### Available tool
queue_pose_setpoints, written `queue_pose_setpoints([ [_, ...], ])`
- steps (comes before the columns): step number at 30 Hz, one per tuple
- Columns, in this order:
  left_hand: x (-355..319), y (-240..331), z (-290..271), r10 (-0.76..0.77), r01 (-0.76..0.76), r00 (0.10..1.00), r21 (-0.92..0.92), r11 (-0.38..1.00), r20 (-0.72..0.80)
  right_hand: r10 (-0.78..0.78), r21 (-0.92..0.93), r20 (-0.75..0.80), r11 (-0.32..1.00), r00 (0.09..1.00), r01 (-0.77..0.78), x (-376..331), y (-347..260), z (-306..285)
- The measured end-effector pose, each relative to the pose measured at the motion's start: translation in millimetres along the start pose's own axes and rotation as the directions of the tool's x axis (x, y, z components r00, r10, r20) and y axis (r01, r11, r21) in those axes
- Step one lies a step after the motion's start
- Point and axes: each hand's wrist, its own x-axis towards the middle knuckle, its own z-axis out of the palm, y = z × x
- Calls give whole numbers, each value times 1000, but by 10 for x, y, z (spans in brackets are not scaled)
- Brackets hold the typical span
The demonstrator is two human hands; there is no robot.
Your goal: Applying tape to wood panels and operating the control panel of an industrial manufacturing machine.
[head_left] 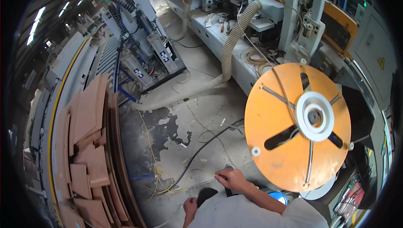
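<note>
My right hand (pixel 233 180) is closed in a pinch in front of my body, its fingertips on the end of a thin yellow strip (pixel 194 169). From there the strip runs left and down into a loose tangle on the floor. My left hand (pixel 190 206) hangs low beside my shirt with its fingers curled in, and nothing shows in it. Close on my right stands a large orange disc (pixel 268 106) with slots and a pale hub (pixel 326 132). A thin brown band (pixel 280 81) runs across the disc to the hub.
A stack of brown boards (pixel 90 161) leans unevenly on the left, beside a roller conveyor (pixel 108 53). A ribbed hose (pixel 230 45) drops from the machine bench and crosses the floor. A black cable (pixel 197 152) lies near my feet. Coiled strips (pixel 255 57) rest on the bench.
</note>
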Motion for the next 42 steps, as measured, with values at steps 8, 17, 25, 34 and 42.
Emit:
queue_pose_setpoints([
  [8, 1876, 325, -291, -388, 407, 913, -213, 888, 127, 370, 162, 50, 914, 928, -373, 1166, 151, -355],
  [17, 4257, 1202, 131, -224, 143, 899, 231, 962, 377, 676, 369, -65, 699, 734, -612, 2917, 960, -329],
  [25, 7109, 2447, 39, -211, 284, 865, -96, 954, 456, 709, 10, -240, 685, 664, -728, 5313, 1480, -347],
  [34, 8835, 4075, -267, -132, 355, 862, -396, 847, 488, 719, 149, -313, 682, 620, -716, 7265, 1467, -1044],
  [42, 9846, 4150, 324, -107, 90, 816, 58, 994, 568, 652, 124, -279, 752, 705, -647, 8945, 2256, -1493],
])
